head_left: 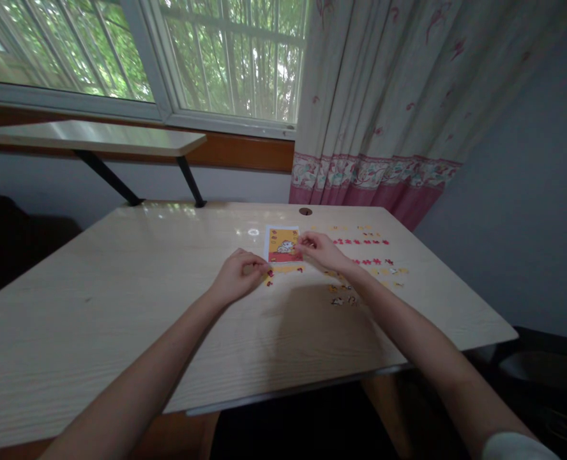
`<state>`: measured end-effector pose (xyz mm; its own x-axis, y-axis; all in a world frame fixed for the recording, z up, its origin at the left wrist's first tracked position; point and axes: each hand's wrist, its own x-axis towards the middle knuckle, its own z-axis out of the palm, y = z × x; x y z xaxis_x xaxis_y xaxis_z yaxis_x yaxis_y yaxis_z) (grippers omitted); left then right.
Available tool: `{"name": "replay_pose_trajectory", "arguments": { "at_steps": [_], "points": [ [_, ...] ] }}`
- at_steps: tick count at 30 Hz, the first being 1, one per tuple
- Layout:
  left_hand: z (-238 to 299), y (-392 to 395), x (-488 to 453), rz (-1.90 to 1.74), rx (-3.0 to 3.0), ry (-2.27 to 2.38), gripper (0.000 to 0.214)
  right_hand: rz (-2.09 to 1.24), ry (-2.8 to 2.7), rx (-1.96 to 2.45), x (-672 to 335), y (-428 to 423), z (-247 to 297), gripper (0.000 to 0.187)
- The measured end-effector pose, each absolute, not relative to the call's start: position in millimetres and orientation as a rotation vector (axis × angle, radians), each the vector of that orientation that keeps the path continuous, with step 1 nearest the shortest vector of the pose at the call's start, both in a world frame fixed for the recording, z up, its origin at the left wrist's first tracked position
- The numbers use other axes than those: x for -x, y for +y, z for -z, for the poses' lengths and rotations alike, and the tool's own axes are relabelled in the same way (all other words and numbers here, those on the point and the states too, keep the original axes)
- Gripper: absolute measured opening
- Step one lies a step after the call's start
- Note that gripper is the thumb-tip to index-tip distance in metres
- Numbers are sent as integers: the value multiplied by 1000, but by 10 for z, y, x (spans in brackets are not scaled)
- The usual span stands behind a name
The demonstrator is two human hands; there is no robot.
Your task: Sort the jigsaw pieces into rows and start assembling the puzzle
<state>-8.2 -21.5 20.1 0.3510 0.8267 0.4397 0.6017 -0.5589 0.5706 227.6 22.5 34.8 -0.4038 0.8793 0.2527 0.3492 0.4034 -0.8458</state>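
Note:
A small picture card (pixel 279 239), yellow and red with a white animal drawn on it, lies in the middle of the table. Below its lower edge runs a short yellow row of joined puzzle pieces (pixel 286 269). My left hand (pixel 235 276) rests at the left end of this row, thumb and forefinger closed on a dark red and yellow puzzle piece (pixel 270 273). Another small piece (pixel 269 283) lies just below. Over the card's right edge, my right hand (pixel 325 251) is closed in a pinch; what is between its fingertips is too small to make out.
Loose puzzle pieces lie in rows to the right: red ones (pixel 367 242), yellow ones (pixel 384 271) and white patterned ones (pixel 338 301). A raised shelf (pixel 120 137) stands at the back left. Behind are a cable hole (pixel 305 211), a window and a curtain (pixel 360 115).

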Motion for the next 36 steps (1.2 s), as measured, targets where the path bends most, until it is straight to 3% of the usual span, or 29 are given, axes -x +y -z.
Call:
{"name": "replay_pose_trajectory", "arguments": {
  "at_steps": [4,10,19,36],
  "points": [
    [-236,-267,23,-1086,-2168,1206,18,-1183,-1740,909,-1903,-63,-167,29],
    [-236,-274,4,-1161,-2041,1155,17,-1153,-1663,925,-1822,-144,-89,27],
    [-204,-251,35,-1198,-1952,1182,15,-263,-2073,1013,-1977,-238,-184,19],
    [-183,-171,103,-1143,-2024,1255,21,-93,-2176,1021,-1972,-258,-131,19]
  ]
}}
